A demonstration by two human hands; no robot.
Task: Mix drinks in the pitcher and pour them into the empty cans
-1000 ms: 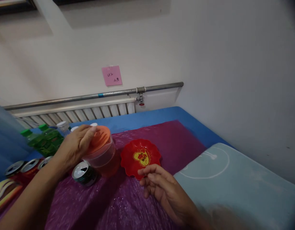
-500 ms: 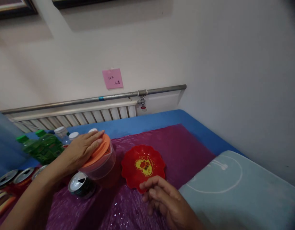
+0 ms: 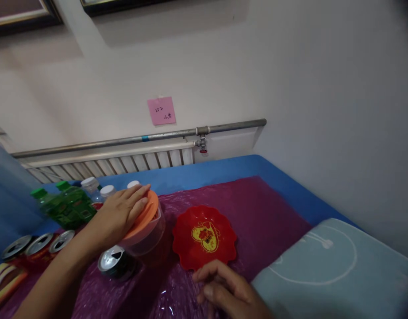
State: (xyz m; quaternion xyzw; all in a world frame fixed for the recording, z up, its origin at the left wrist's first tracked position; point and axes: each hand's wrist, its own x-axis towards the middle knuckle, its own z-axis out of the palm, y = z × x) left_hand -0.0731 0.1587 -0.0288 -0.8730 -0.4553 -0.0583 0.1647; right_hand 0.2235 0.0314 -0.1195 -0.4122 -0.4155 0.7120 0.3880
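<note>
My left hand (image 3: 119, 215) lies flat, fingers stretched, on the orange lid (image 3: 148, 217) of a clear plastic container (image 3: 152, 239) that leans to the right. A dark drink can (image 3: 113, 263) stands just in front of the container, under my wrist. Right of it a red scalloped plate (image 3: 204, 237) with a yellow heart design rests on the purple plastic sheet (image 3: 257, 212). My right hand (image 3: 225, 290) rests on the sheet at the plate's near edge, fingers loosely curled and holding nothing.
Green bottles (image 3: 69, 208) and clear bottles with white caps (image 3: 91, 186) stand behind my left hand. Three cans (image 3: 38, 243) sit at far left. A pale blue mat (image 3: 323, 266) covers the right side. A radiator (image 3: 107, 161), pipe and pink note (image 3: 161, 110) line the wall.
My left hand went from gripping the lid's edge to lying flat on top of it, and the container tipped lower. My right hand drew back toward me, off the plate's rim.
</note>
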